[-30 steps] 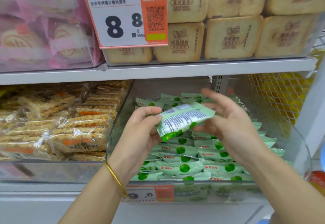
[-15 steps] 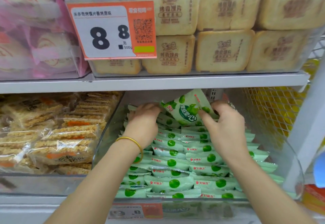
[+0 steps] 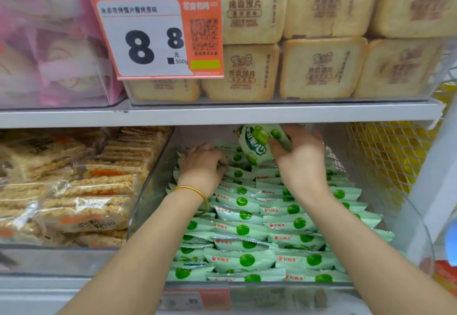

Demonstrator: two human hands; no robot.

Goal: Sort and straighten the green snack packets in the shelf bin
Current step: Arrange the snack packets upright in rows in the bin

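Pale green foil snack packets (image 3: 247, 230) printed with round green fruit lie in overlapping rows inside the clear plastic shelf bin (image 3: 150, 191), mostly flat and label-up. One loose packet (image 3: 257, 144) stands upright above the back rows, just under the white shelf board (image 3: 222, 114), pinched by the right hand (image 3: 304, 163) between thumb and curled fingers. The left hand (image 3: 202, 163), a gold bangle (image 3: 195, 192) at its wrist, rests on the rear left packets with fingers bent; whether it grips one or only presses them down cannot be told. The step in hand appears to be slotting the loose packet into the back row. The tight gap beneath the shelf board is the main risk: the top edge could catch and crumple, or the slick foil could slip from a light pinch and land crosswise. A hard push could also shove the neat rows forward, and the left forearm, passing low over them, may drag some askew.
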